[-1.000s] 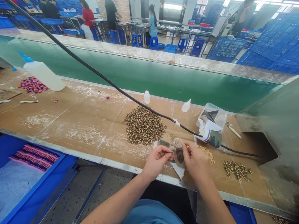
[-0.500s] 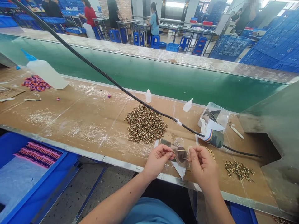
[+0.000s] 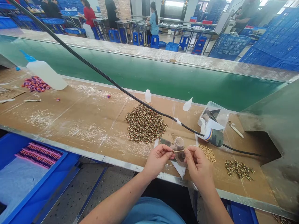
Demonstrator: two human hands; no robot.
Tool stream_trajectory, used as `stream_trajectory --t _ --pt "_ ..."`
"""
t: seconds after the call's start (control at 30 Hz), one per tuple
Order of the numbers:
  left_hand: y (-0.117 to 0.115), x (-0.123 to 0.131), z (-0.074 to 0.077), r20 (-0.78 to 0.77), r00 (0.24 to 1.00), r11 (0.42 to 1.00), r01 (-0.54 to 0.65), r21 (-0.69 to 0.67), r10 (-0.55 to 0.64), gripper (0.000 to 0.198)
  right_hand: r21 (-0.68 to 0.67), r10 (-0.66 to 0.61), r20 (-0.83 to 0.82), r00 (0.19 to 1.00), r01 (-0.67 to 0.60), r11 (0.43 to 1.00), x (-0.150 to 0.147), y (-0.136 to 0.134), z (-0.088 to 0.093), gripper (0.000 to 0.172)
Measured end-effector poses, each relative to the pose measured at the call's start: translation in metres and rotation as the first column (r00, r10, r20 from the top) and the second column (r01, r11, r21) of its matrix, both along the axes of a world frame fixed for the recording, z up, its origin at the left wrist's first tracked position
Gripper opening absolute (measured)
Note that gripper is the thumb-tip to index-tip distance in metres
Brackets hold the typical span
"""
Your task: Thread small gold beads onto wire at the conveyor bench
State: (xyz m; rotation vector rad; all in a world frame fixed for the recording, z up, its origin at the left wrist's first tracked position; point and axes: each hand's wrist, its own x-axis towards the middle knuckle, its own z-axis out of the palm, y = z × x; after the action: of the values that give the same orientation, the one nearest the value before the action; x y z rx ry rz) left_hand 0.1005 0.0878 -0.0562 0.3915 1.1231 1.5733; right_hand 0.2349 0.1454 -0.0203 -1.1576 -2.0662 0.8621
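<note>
My left hand [image 3: 158,160] is closed in a pinch at the left end of a thin pale stick [image 3: 179,151]. Whatever small piece sits between those fingertips is too small to make out. The stick's other end is pinched by my right hand [image 3: 198,163], so it spans level between both hands. Just behind and below it lie a clear round cup [image 3: 178,142] and a white scrap of paper [image 3: 179,170]. A large heap of small dark-and-gold pieces [image 3: 146,124] lies beyond my left hand. Small tan beads [image 3: 207,153] are spread beyond my right hand.
A black cable [image 3: 105,77] crosses over the cardboard-covered bench [image 3: 77,115]. A smaller pile [image 3: 239,169] lies at right, near a clear plastic box [image 3: 221,113]. Two small white bottles and a large bottle [image 3: 46,74] stand or lean at the back. People work at tables beyond.
My right hand has moved a little left, closer to my left hand, so less of the stick shows between them. More of the tan beads is visible.
</note>
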Motion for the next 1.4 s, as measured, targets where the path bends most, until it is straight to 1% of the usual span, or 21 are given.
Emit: stream_trajectory --t 0.2,0.37,0.5,0.63,0.7,0.77,0.83,0.9,0.97,1.03,1.1,1.17,1.23,1.3,1.4 --pt "0.0 0.0 0.002 -0.003 1.0 1.0 0.001 -0.001 -0.001 0.026 0.056 -0.001 0.055 0.998 -0.002 0.998 0.0 0.0 -0.001 0.028" --pt "0.0 -0.001 0.003 0.012 1.0 1.0 -0.004 -0.007 0.004 0.029 0.073 -0.006 0.07 0.998 0.001 0.997 -0.001 0.0 -0.002 0.029" --pt "0.0 0.0 0.002 0.022 1.0 1.0 0.0 0.001 0.0 0.029 0.115 -0.001 0.089 0.996 -0.009 0.993 0.001 -0.001 -0.001 0.029" --pt "0.0 0.0 0.002 0.009 1.0 1.0 -0.006 -0.005 0.006 0.028 0.128 -0.015 0.059 0.998 0.007 0.992 0.004 0.001 0.001 0.029" --pt "0.001 0.0 0.001 -0.004 1.0 1.0 -0.005 -0.01 0.005 0.028 0.166 -0.047 0.057 0.997 0.037 0.985 0.005 0.004 0.002 0.03" --pt "0.001 0.0 0.002 -0.012 1.0 1.0 -0.001 -0.018 0.001 0.028 0.246 -0.078 0.09 0.993 0.053 0.968 0.002 0.008 0.002 0.032" --pt "0.001 0.0 0.003 -0.02 1.0 1.0 0.003 -0.025 -0.004 0.028 0.333 -0.086 0.132 0.988 0.037 0.942 -0.001 0.012 0.0 0.033" --pt "0.0 0.001 0.004 -0.039 0.999 1.0 0.007 -0.029 -0.008 0.028 0.39 -0.063 0.157 0.986 -0.003 0.921 -0.005 0.013 -0.003 0.033" --pt "0.0 0.0 0.006 -0.072 0.997 1.0 0.009 -0.03 -0.011 0.027 0.405 -0.037 0.166 0.985 -0.034 0.914 -0.006 0.012 -0.007 0.031" --pt "-0.001 -0.001 0.006 -0.107 0.994 0.999 0.014 -0.034 -0.018 0.026 0.361 -0.021 0.166 0.986 -0.041 0.932 -0.004 0.009 -0.01 0.027" --pt "-0.001 -0.002 0.006 -0.136 0.99 0.999 0.025 -0.044 -0.03 0.026 0.285 -0.024 0.15 0.988 -0.02 0.958 0.005 0.004 -0.012 0.024" --pt "-0.001 -0.002 0.005 -0.155 0.987 0.998 0.031 -0.058 -0.04 0.026 0.236 -0.071 0.125 0.99 0.04 0.971 0.02 0.001 -0.013 0.021" --pt "-0.002 -0.002 0.004 -0.162 0.986 0.997 0.027 -0.071 -0.038 0.026 0.239 -0.169 0.117 0.979 0.137 0.961 0.043 0.001 -0.014 0.024" --pt "-0.002 -0.002 0.004 -0.165 0.986 0.997 0.027 -0.076 -0.039 0.026 0.241 -0.273 0.154 0.95 0.232 0.942 0.068 0.005 -0.017 0.028" --pt "-0.001 -0.001 0.005 -0.17 0.984 0.997 0.038 -0.071 -0.05 0.025 0.195 -0.341 0.235 0.91 0.299 0.934 0.098 0.012 -0.024 0.035"
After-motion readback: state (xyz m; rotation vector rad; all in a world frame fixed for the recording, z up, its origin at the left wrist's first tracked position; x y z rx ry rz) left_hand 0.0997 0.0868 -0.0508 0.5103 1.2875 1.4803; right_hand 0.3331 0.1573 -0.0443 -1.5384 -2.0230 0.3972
